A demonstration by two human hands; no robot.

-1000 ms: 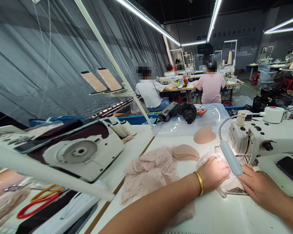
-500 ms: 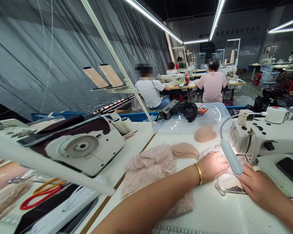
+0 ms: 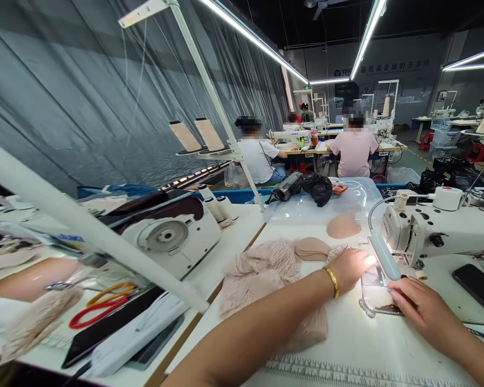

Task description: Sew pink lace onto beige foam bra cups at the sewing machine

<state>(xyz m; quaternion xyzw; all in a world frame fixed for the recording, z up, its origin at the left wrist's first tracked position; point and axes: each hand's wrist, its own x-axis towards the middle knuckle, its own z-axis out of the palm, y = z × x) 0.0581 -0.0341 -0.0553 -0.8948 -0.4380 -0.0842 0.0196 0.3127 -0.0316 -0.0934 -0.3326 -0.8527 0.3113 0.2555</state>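
Observation:
My left hand, with a gold bracelet on its wrist, is closed on beige lace fabric beside the sewing machine. Most of the gripped part hides under the fingers. Its fingertips are near the metal plate. To the right of the plate, my right hand has its fingers stretched out, just below the tip of the grey lamp, with no fabric visible in it. Stacked beige bra cups lie behind my left forearm, and a single cup lies farther back.
A heap of beige lace lies left of my forearm. A ruler runs along the front edge. A phone rests at the right. Red-handled scissors and another machine are on the left table. Two co-workers sit ahead.
The view has shifted, so the tables appear farther right. Fabric has come off the plate, exposing more of it. My left hand stays by the machine; the right hand's fingers have loosened.

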